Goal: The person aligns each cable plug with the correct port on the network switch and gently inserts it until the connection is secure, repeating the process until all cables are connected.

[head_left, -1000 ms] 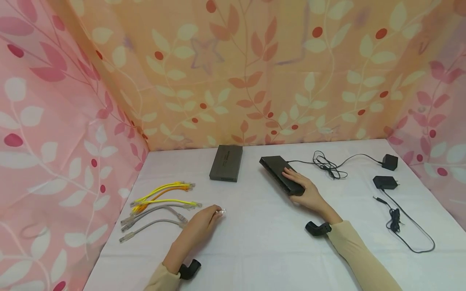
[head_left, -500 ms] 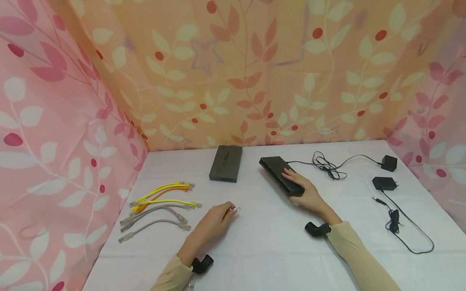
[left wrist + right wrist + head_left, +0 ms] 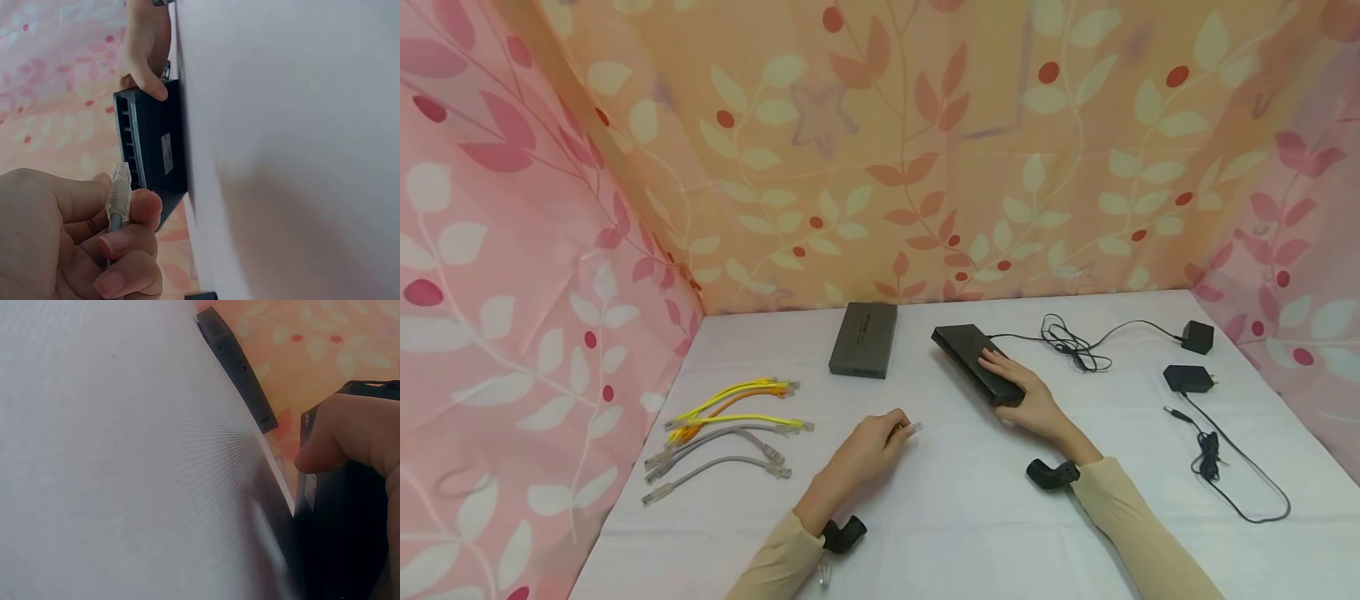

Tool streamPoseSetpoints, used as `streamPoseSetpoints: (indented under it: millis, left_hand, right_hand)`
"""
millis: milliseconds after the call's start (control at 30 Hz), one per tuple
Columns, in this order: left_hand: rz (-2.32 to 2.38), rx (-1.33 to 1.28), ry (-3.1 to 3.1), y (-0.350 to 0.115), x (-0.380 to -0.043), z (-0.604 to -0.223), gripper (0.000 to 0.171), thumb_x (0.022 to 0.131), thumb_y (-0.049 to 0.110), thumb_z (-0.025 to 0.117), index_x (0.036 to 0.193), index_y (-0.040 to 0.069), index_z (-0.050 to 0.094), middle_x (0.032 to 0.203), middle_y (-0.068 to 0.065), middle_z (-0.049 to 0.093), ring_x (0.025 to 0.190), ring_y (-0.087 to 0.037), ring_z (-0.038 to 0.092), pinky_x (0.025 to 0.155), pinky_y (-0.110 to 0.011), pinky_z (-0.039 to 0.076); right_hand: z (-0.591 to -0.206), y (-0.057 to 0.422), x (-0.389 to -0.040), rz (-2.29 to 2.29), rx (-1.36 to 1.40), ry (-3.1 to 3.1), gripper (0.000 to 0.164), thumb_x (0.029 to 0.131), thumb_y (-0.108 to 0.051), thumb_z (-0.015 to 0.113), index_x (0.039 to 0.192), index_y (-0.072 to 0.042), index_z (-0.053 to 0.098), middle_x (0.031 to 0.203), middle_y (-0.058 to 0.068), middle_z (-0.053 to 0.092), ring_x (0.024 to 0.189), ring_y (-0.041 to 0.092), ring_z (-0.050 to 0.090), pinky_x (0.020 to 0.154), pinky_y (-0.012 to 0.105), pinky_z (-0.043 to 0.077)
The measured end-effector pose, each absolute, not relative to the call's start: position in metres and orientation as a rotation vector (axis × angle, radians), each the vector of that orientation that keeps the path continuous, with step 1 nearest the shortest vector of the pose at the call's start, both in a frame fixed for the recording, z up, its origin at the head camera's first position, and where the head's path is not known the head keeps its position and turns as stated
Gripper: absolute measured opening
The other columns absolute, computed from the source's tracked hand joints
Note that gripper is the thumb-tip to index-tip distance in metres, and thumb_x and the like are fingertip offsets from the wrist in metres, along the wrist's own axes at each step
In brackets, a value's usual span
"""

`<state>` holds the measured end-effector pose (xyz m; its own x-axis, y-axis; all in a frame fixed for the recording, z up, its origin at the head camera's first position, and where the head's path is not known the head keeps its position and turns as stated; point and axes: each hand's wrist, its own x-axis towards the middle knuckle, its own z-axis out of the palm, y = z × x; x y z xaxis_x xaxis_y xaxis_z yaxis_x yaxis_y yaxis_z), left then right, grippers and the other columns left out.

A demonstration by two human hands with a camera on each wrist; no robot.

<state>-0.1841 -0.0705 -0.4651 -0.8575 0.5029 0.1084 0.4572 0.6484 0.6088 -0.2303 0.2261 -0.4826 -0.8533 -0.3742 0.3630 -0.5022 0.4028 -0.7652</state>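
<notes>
My left hand (image 3: 867, 454) pinches a grey Ethernet cable by its plug; in the left wrist view the clear plug (image 3: 119, 195) points up between thumb and fingers. Under the left wrist in the head view, the cable's other clear plug (image 3: 824, 572) shows. With thumb and fingers, my right hand (image 3: 1032, 406) grips the near end of a black network switch (image 3: 961, 343), which is tilted up on one side. Its row of ports (image 3: 129, 139) faces left, towards the plug. In the head view a gap separates plug and switch. The right wrist view shows the thumb (image 3: 325, 447) against the switch's case.
A second, grey network switch (image 3: 863, 340) lies at the back. Several yellow, orange and grey Ethernet cables (image 3: 730, 429) lie at left. A thin cord runs from the held switch to a power adapter (image 3: 1197, 337); another adapter (image 3: 1187, 379) with its cord lies at right.
My left hand has moved right and slightly back with the Ethernet cable plug, away from the cables and closer to the black switch. The right hand has kept its grip in place.
</notes>
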Motion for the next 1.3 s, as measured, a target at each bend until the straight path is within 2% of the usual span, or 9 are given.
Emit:
streamPoseSetpoints:
  millis: [400,667,967,1300]
  left_hand:
    - [0.996,0.843,2.748,-0.048,-0.191,-0.456,0.023,0.097,0.03,0.049,0.091,0.012,0.062,0.06,0.009,0.048,0.052,-0.002,0.038,0.048,-0.017,0.033]
    - [1.006,0.863,2.708,-0.033,-0.197,-0.451,0.026,0.097,0.031,0.048,0.094,0.009,0.064,0.06,0.009,0.05,0.051,-0.001,0.041,0.048,-0.016,0.035]
    - [0.998,0.854,2.726,-0.009,-0.203,-0.45,0.021,0.096,0.028,0.051,0.094,0.011,0.064,0.062,0.009,0.051,0.053,-0.001,0.041,0.048,-0.015,0.035]
    - [1.033,0.773,2.735,0.011,-0.21,-0.45,0.022,0.096,0.029,0.052,0.097,0.009,0.062,0.065,0.007,0.056,0.055,-0.002,0.048,0.049,-0.017,0.039]
  right_hand:
    - [-0.483,0.226,-0.231,1.444,0.79,-2.512,0.073,0.063,0.012,0.071,0.132,-0.001,0.05,0.144,0.021,0.036,0.135,0.043,0.025,0.103,0.065,0.015]
    - [-0.485,0.226,-0.232,1.423,0.795,-2.507,0.073,0.064,0.011,0.072,0.132,-0.001,0.05,0.144,0.021,0.037,0.135,0.042,0.026,0.103,0.065,0.017]
    - [-0.481,0.226,-0.23,1.435,0.784,-2.511,0.072,0.064,0.012,0.071,0.132,0.0,0.049,0.144,0.021,0.036,0.135,0.042,0.025,0.103,0.066,0.016]
    - [-0.483,0.226,-0.231,1.416,0.782,-2.522,0.073,0.064,0.012,0.071,0.132,0.0,0.049,0.144,0.021,0.036,0.135,0.042,0.026,0.103,0.066,0.016]
